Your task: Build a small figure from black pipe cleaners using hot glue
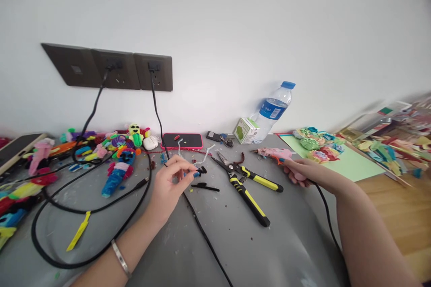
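My left hand point(173, 184) pinches a small black pipe-cleaner piece point(201, 171) just above the grey table point(262, 251). A second black piece point(205, 186) lies on the table right below it. My right hand point(299, 172) is wrapped round the handle of a pink glue gun point(274, 154), whose nozzle points left and rests low over the table. The gun's black cord point(325, 208) runs back along my right forearm. Yellow-and-black pliers point(247, 184) lie open between my two hands.
Colourful pipe-cleaner figures point(117, 161) crowd the left side. Black cables point(90, 206) loop from wall sockets point(153, 71). A phone in a red case point(182, 141), a water bottle point(274, 110), a small carton point(245, 130), a yellow strip point(79, 231) and green paper with craft pieces point(350, 163) are nearby.
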Available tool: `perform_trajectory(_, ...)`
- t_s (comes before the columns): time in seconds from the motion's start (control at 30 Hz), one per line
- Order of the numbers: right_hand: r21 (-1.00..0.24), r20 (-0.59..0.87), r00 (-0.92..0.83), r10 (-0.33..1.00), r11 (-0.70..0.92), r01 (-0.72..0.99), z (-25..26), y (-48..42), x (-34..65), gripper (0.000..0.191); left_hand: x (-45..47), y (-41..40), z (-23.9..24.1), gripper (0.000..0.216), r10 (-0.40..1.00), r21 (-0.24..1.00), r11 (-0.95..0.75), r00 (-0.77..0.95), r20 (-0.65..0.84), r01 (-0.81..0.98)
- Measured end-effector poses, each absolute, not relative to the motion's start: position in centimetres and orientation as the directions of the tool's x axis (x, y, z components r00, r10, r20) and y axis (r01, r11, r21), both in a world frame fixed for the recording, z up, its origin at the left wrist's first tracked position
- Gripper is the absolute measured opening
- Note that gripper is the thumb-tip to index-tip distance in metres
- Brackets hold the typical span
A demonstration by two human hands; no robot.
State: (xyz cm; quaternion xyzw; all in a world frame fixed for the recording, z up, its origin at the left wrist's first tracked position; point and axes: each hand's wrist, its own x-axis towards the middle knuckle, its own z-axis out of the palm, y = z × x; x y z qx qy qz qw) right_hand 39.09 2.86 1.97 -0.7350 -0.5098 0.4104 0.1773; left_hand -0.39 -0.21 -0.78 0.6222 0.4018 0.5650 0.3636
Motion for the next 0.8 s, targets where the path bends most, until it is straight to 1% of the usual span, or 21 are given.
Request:
perform_trajectory(0.07,-0.564,-0.375,0.225,0.899,-0.414,0.714,1.8,3.0,39.0,0.055,-0.4,-0.2,-0.9,0.008,0.907,0.903,-0.421,0.037,0.419,0.089)
perform_trajectory(0.13,-0.474,-0.273,0.267,0.924,-0.371,0.799,2.0,2.7,39.0,0.055,-0.4,-0.1,-1.0,0.008,0.9,0.896,-0.435,0.035,0.434,0.091)
perform_trajectory(0.2,-0.38,-0.131,0.297,0.946,-0.325,0.866,2.6,2.2,38.8,0.051,-0.4,-0.1,-1.0,0.007,0.896,0.892,-0.444,0.037,0.443,0.088)
perform_trajectory(0.27,-0.293,0.033,0.344,0.938,-0.32,0.901,3.6,1.5,38.1,0.044,-0.4,-0.1,-0.9,0.006,0.895,0.891,-0.445,0.037,0.444,0.084)
perform_trajectory(0.3,-0.27,0.106,0.362,0.926,-0.323,0.907,4.1,1.1,37.4,0.04,-0.3,-0.1,-0.8,0.006,0.897,0.893,-0.443,0.037,0.441,0.085)
perform_trajectory(0.33,-0.278,0.154,0.343,0.927,-0.293,0.915,4.5,0.8,36.5,0.037,-0.3,-0.1,-0.8,0.006,0.899,0.894,-0.439,0.037,0.437,0.087)
perform_trajectory(0.37,-0.315,0.177,0.286,0.942,-0.221,0.923,4.7,0.6,35.3,0.035,-0.3,0.0,-0.7,0.006,0.9,0.896,-0.435,0.038,0.433,0.089)
perform_trajectory(0.43,-0.393,0.239,0.1,0.966,0.002,0.92,4.7,0.1,32.5,0.036,-0.2,0.0,-0.6,0.006,0.904,0.899,-0.428,0.04,0.426,0.092)
perform_trajectory(0.5,-0.424,0.319,-0.071,0.945,0.209,0.881,4.2,-0.2,29.7,0.032,-0.2,0.1,-0.6,0.006,0.907,0.902,-0.422,0.037,0.42,0.094)
perform_trajectory(0.57,-0.46,0.281,-0.199,0.939,0.314,0.831,3.6,-0.6,27.6,0.028,-0.3,0.1,-0.7,0.007,0.908,0.903,-0.418,0.034,0.417,0.1)
perform_trajectory(0.63,-0.52,0.224,-0.239,0.945,0.324,0.79,3.2,-0.8,26.5,0.023,-0.3,0.2,-0.8,0.008,0.909,0.903,-0.416,0.036,0.415,0.108)
perform_trajectory(0.7,-0.56,0.178,-0.24,0.954,0.299,0.773,3.1,-0.9,26.4,0.02,-0.4,0.2,-0.9,0.009,0.911,0.904,-0.413,0.042,0.411,0.113)
perform_trajectory(0.8,-0.53,0.136,-0.217,0.967,0.257,0.808,3.3,-0.8,27.2,0.015,-0.5,0.2,-1.0,0.008,0.914,0.908,-0.405,0.044,0.403,0.11)
